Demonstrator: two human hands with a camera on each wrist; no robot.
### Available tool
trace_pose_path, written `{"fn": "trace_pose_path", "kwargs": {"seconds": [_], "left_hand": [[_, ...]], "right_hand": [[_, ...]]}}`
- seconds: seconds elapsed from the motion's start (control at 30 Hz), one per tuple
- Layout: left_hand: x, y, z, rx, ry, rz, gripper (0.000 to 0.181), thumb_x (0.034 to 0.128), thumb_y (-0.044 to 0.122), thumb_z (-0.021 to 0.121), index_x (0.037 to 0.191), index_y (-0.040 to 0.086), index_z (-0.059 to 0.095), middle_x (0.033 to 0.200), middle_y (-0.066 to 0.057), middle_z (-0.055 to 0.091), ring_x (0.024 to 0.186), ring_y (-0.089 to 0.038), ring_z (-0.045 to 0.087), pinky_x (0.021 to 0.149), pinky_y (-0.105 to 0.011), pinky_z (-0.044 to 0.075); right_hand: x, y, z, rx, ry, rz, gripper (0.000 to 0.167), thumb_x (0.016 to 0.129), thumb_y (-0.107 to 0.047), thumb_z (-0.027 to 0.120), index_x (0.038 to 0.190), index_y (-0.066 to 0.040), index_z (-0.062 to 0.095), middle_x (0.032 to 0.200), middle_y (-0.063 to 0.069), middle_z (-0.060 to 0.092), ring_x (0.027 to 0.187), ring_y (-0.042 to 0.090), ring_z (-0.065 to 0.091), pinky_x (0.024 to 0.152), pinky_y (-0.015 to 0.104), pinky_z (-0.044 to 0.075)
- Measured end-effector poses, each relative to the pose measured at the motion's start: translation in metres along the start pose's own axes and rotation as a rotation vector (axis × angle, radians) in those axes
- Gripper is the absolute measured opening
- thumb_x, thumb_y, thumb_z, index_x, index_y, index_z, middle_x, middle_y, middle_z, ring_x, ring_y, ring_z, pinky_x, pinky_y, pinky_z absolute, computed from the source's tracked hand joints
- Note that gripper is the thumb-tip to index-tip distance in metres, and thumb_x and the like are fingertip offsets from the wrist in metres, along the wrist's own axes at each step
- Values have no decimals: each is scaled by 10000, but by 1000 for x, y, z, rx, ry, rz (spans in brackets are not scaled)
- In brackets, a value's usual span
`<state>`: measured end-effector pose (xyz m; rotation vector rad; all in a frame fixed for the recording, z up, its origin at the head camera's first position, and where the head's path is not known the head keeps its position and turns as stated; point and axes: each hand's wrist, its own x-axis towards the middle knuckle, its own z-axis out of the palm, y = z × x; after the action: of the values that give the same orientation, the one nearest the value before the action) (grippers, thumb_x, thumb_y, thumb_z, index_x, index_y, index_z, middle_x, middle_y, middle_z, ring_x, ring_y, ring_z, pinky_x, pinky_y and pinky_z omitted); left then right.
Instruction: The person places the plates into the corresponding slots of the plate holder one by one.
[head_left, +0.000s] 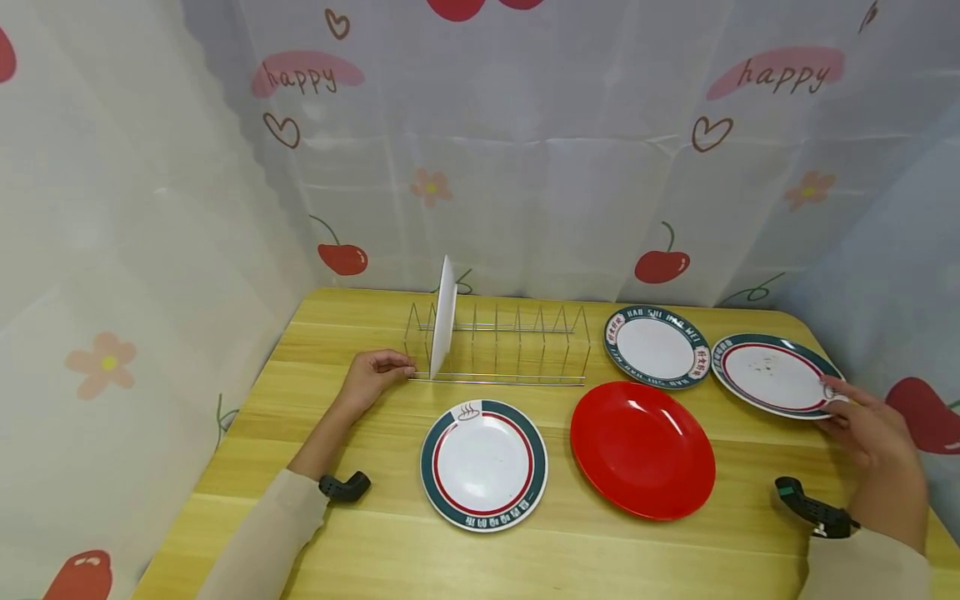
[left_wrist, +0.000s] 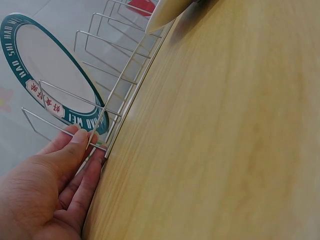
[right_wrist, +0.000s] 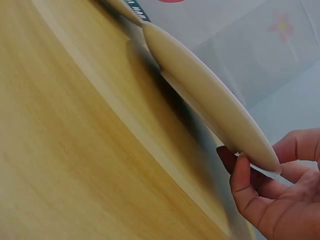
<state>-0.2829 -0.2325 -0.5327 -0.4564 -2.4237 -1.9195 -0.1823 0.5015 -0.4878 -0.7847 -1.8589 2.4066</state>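
Pinched with the left hand point(head_left: 375, 377) the near left corner of the wire rack point(head_left: 517, 383), and with the right hand point(head_left: 877, 429), between thumb and fingers, the right rim of the far right plate point(head_left: 768, 375). Could not tell full clearance of this plate from the table point(head_left: 585, 558). Found one upright plate point(head_left: 444, 321) already in the rack's left part. Saw outside it the red plate point(head_left: 642, 450), the near green-rimmed plate point(head_left: 483, 465) to its left, and the far green-rimmed plate point(head_left: 657, 348). Judged the racking as early: one done, apparently four left.
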Motion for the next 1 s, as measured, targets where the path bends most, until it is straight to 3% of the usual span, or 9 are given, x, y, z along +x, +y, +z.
{"fn": "trace_pose_path", "kwargs": {"seconds": [0.13, 0.23, 0.37, 0.53, 0.67, 0.8, 0.9, 1.0], "left_hand": [[0, 1, 0, 4, 6, -8, 126, 877, 22, 784, 981, -46, 762, 1012, -199, 752, 871, -124, 734, 765, -236, 597], [0, 2, 1, 7, 12, -6, 125, 874, 22, 788, 976, -46, 763, 1005, -192, 755, 870, -122, 735, 764, -235, 597], [-1, 1, 1, 4, 5, -2, 137, 872, 27, 791, 979, -54, 762, 1004, -198, 754, 869, -131, 737, 765, -241, 599], [0, 1, 0, 12, 3, -4, 145, 872, 40, 794, 983, -50, 765, 1015, -211, 749, 868, -133, 736, 767, -239, 598], [-1, 2, 0, 15, 8, -6, 136, 871, 35, 794, 979, -43, 767, 1018, -216, 748, 863, -129, 736, 762, -238, 599], [0, 0, 0, 6, 4, -5, 130, 873, 29, 791, 979, -43, 766, 1015, -214, 748, 863, -127, 736, 762, -243, 600], [1, -2, 0, 4, 2, -2, 126, 870, 28, 794, 974, -38, 769, 1007, -204, 751, 861, -129, 737, 759, -245, 601], [1, -1, 0, 7, 1, 7, 125, 867, 27, 796, 972, -35, 770, 1001, -196, 753, 860, -134, 736, 754, -247, 602]], "right_hand": [[0, -1, 0, 104, -106, -33, 417, 1014, -47, 602, 1301, -335, 689, 1486, -139, 329, 841, 18, 641, 705, 197, 592], [0, -1, 2, 102, -135, -84, 485, 1025, -42, 580, 1413, -333, 599, 1416, -116, 384, 845, 40, 654, 698, 216, 600], [-2, -2, 6, 138, -163, -151, 630, 1017, 17, 561, 1531, -327, 441, 1194, -162, 508, 841, 81, 699, 676, 266, 616], [-5, -4, 10, 205, -182, -210, 726, 1014, 53, 543, 1596, -313, 308, 1071, -131, 657, 841, 121, 741, 644, 311, 620], [-10, -8, 14, 226, -133, -244, 726, 1009, 33, 568, 1596, -314, 319, 1261, -94, 601, 823, 103, 741, 617, 304, 616], [-15, -17, 18, 267, -78, -275, 712, 1014, 11, 573, 1588, -337, 334, 1602, -123, 310, 829, 71, 725, 601, 295, 613], [-19, -24, 22, 298, -72, -304, 718, 1023, 34, 538, 1589, -355, 325, 1669, -149, 139, 839, 63, 717, 592, 297, 612], [-23, -30, 27, 326, -92, -345, 721, 1024, 70, 504, 1588, -347, 335, 1668, -120, 150, 847, 82, 720, 591, 300, 613]]}}
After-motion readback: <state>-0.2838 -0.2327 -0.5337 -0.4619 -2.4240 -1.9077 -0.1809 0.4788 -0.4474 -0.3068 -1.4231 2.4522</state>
